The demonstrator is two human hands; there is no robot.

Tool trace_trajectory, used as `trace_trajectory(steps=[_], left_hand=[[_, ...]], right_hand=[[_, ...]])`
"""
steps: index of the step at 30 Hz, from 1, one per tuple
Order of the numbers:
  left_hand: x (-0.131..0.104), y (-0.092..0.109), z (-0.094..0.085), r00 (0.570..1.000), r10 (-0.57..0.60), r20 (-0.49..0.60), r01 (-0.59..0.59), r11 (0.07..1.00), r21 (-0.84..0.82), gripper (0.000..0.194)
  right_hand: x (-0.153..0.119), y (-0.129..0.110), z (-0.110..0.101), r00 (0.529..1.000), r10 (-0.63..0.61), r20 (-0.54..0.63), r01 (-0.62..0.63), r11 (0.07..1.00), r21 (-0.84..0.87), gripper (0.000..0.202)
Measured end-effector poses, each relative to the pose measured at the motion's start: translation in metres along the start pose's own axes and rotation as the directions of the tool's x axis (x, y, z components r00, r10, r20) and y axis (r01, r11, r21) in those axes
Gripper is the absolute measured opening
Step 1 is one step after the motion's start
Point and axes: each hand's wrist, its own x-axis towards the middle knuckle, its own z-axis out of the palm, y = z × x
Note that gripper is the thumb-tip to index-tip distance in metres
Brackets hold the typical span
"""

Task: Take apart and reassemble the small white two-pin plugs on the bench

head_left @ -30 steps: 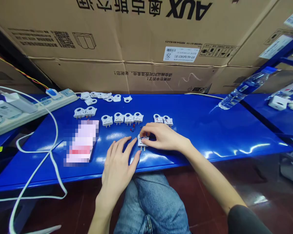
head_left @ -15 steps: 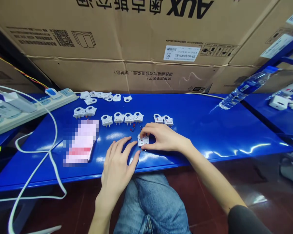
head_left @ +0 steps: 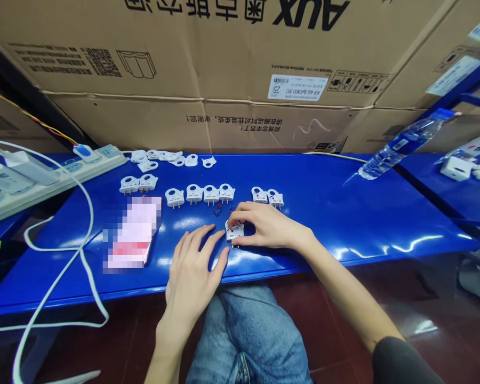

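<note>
My right hand (head_left: 268, 225) has its thumb and fingers round a white plug piece (head_left: 235, 232) that lies near the table's front edge, its pins towards me. Just left of that piece rests my left hand (head_left: 194, 266), fingers spread and holding nothing; its index fingertip is close to the piece. Behind my hands stands a row of similar white plug pieces (head_left: 210, 194), two more (head_left: 275, 198) at its right and two (head_left: 147, 183) at its left. Tiny red and dark parts (head_left: 217, 209) lie between the row and my hands.
Flat white ring-shaped covers (head_left: 191, 160) lie at the back of the blue table (head_left: 324, 202). A pink packet (head_left: 135, 232) is left of my hands. Farther left are a power strip (head_left: 64, 176) and white cable. A bottle (head_left: 404, 146) lies right, before a large carton (head_left: 224, 69).
</note>
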Motion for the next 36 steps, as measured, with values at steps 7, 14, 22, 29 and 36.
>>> trace_trajectory(steps=[7,14,22,29,36], left_hand=[[0.0,-0.001,0.0,1.0,0.016,0.007,-0.016,1.0,0.022,0.035],[0.0,-0.001,0.001,1.0,0.005,-0.002,-0.005,1.0,0.021,0.035],[-0.001,-0.001,0.003,1.0,-0.009,-0.01,0.009,1.0,0.015,0.035],[-0.002,-0.002,0.004,1.0,-0.002,-0.019,0.003,1.0,0.02,0.034],[-0.002,-0.002,0.004,0.999,0.007,-0.038,-0.006,1.0,0.021,0.033]], right_hand=[[0.0,-0.001,-0.001,1.0,0.01,-0.01,-0.01,1.0,0.003,0.022],[0.0,0.002,-0.003,1.0,0.014,-0.007,-0.014,1.0,-0.015,0.016],[-0.006,0.01,-0.012,0.997,0.044,-0.058,-0.045,0.999,-0.02,0.013],[-0.007,0.018,-0.015,0.969,0.101,-0.226,-0.125,0.987,-0.096,0.011],[0.001,0.027,-0.003,0.936,0.083,-0.341,-0.186,0.941,-0.281,0.017]])
